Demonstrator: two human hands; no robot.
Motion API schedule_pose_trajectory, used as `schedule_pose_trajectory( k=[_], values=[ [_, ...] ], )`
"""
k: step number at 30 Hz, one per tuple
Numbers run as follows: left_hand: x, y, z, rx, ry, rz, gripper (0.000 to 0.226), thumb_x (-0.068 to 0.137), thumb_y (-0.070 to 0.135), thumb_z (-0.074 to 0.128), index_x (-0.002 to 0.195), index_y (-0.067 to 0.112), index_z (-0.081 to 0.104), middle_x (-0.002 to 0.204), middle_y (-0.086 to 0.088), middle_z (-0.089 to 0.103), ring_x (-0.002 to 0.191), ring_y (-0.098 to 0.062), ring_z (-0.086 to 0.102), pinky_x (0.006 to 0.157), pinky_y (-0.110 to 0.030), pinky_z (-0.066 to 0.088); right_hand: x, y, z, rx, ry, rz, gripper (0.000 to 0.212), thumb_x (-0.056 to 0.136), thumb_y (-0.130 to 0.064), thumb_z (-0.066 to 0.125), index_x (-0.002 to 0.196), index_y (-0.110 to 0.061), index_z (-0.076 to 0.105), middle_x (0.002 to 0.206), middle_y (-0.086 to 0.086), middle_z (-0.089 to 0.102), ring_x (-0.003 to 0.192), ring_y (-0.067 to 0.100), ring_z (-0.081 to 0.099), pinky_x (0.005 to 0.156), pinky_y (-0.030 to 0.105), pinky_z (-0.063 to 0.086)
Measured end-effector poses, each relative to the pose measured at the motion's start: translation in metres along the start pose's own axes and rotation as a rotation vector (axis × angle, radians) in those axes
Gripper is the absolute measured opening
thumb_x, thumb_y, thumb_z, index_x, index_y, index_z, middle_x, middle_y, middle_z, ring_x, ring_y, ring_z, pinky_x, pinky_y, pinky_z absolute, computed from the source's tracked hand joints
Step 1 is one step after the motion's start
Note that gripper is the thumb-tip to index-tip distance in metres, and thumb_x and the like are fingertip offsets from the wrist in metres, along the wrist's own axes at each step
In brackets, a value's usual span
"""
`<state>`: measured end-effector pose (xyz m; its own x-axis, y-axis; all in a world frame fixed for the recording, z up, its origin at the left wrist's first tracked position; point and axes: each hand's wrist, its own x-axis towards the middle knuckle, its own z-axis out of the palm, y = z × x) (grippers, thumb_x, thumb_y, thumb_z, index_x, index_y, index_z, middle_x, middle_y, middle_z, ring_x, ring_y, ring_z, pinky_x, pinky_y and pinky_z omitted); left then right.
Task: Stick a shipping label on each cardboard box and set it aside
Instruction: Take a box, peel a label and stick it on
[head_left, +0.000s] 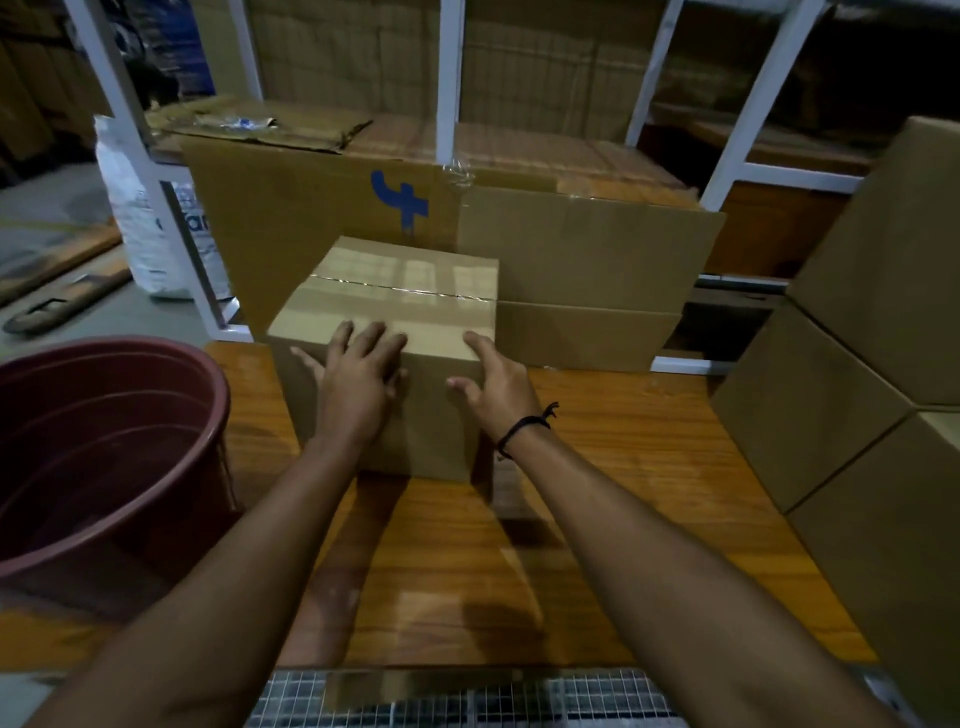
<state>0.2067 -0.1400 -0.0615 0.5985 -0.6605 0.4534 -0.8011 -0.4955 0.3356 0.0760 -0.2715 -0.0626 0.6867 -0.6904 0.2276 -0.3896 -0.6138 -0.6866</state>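
Flatly, left hand (358, 379) and right hand (500, 387) rest spread, straight fingers on the smooth, tape-sealed cardboard box (410, 291), gripping nothing.

My left hand (358, 382) hides part of the taped brown cardboard box's (400, 291) front; the dark red plastic tub (104, 441) is cut off at left.

Bucket (104, 452) left, stacked boxes (872, 364) right

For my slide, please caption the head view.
Left hand and right hand touch a taped cardboard box on a wooden table.
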Motion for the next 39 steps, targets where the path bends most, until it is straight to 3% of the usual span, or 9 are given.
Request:
schedule_pose_trajectory(
  k=[6, 10, 16, 21, 23, 26, 29, 33, 39],
  values=[
    [-0.041, 0.068, 0.01, 0.075, -0.036, 0.195, 0.047, 0.089, 0.042, 0.061, 0.134, 0.034, 0.054, 0.144, 0.0, 0.051, 0.138, -0.031, 0.038, 0.104, -0.079, 0.005, -0.061, 0.044, -0.065, -0.029, 0.101, 0.031, 0.063, 0.086, -0.024, 0.071, 0.141, -0.03, 0.043, 0.142, -0.004, 0.05, 0.13, 0.013, 0.046, 0.103, 0.024, 0.04],
    [-0.044, 0.091, 0.006, 0.12, -0.014, 0.387, 0.052, 0.085, 0.058, 0.058, 0.13, 0.032, 0.058, 0.137, 0.001, 0.058, 0.131, -0.032, 0.047, 0.106, -0.076, 0.008, -0.097, 0.07, -0.105, -0.001, 0.113, 0.102, 0.063, 0.086, -0.022, 0.071, 0.14, -0.037, 0.043, 0.141, -0.003, 0.05, 0.128, 0.015, 0.047, 0.1, 0.037, 0.049],
    [-0.052, 0.122, 0.002, 0.161, -0.112, 0.406, 0.069, 0.083, 0.074, 0.046, 0.141, 0.036, 0.046, 0.148, 0.002, 0.046, 0.139, -0.031, 0.036, 0.111, -0.067, 0.01, -0.117, 0.094, -0.133, -0.026, 0.1, 0.123, 0.067, 0.086, -0.025, 0.07, 0.143, -0.04, 0.037, 0.146, -0.006, 0.044, 0.133, 0.015, 0.041, 0.104, 0.034, 0.045],
    [-0.042, 0.136, -0.003, 0.271, -0.204, 0.467, 0.09, 0.079, 0.081, 0.041, 0.153, 0.041, 0.009, 0.162, 0.001, 0.016, 0.149, -0.032, 0.007, 0.112, -0.067, -0.006, -0.128, 0.112, -0.128, 0.146, 0.031, 0.18, 0.122, 0.073, -0.031, 0.081, 0.136, -0.062, -0.019, 0.162, -0.004, 0.003, 0.142, 0.016, 0.023, 0.108, 0.042, 0.032],
    [-0.039, 0.146, -0.004, 0.282, -0.278, 0.526, 0.093, 0.08, 0.078, 0.046, 0.152, 0.041, -0.001, 0.164, 0.0, 0.008, 0.15, -0.031, 0.0, 0.114, -0.066, -0.002, -0.137, 0.123, -0.116, 0.303, 0.06, 0.288, 0.136, 0.065, -0.031, 0.085, 0.127, -0.067, -0.03, 0.162, -0.002, 0.005, 0.14, 0.017, 0.029, 0.109, 0.047, 0.035],
    [-0.04, 0.168, 0.002, 0.293, -0.357, 0.57, 0.099, 0.08, 0.072, 0.055, 0.152, 0.04, -0.006, 0.164, -0.005, 0.004, 0.149, -0.035, -0.002, 0.115, -0.064, 0.002, -0.143, 0.134, -0.095, 0.373, 0.013, 0.379, 0.136, 0.067, -0.02, 0.086, 0.143, -0.049, -0.023, 0.149, -0.006, 0.033, 0.131, 0.01, 0.038, 0.105, 0.042, 0.04],
    [-0.038, 0.177, 0.008, 0.325, -0.408, 0.495, 0.108, 0.079, 0.068, 0.06, 0.152, 0.035, -0.012, 0.163, -0.009, 0.0, 0.148, -0.039, -0.002, 0.117, -0.063, 0.006, -0.135, 0.136, -0.079, 0.359, 0.037, 0.425, 0.105, 0.07, -0.022, 0.085, 0.151, -0.026, 0.018, 0.134, -0.003, 0.051, 0.126, 0.017, 0.048, 0.097, 0.032, 0.045],
    [-0.034, 0.166, 0.007, 0.321, -0.342, 0.473, 0.093, 0.088, 0.06, 0.056, 0.154, 0.033, -0.004, 0.163, -0.008, 0.006, 0.148, -0.036, 0.008, 0.119, -0.055, 0.013, -0.124, 0.129, -0.077, 0.422, 0.068, 0.399, 0.089, 0.076, -0.024, 0.08, 0.148, -0.034, 0.027, 0.126, -0.003, 0.057, 0.118, 0.021, 0.055, 0.093, 0.04, 0.052],
    [-0.039, 0.154, -0.006, 0.098, -0.209, 0.355, 0.082, 0.09, 0.059, 0.053, 0.155, 0.03, 0.012, 0.162, -0.001, 0.017, 0.147, -0.03, 0.018, 0.119, -0.046, 0.015, -0.105, 0.108, -0.121, 0.233, 0.008, 0.221, 0.095, 0.083, -0.029, 0.072, 0.142, -0.062, 0.006, 0.144, -0.003, 0.044, 0.128, 0.019, 0.046, 0.101, 0.044, 0.047]
  ],
)
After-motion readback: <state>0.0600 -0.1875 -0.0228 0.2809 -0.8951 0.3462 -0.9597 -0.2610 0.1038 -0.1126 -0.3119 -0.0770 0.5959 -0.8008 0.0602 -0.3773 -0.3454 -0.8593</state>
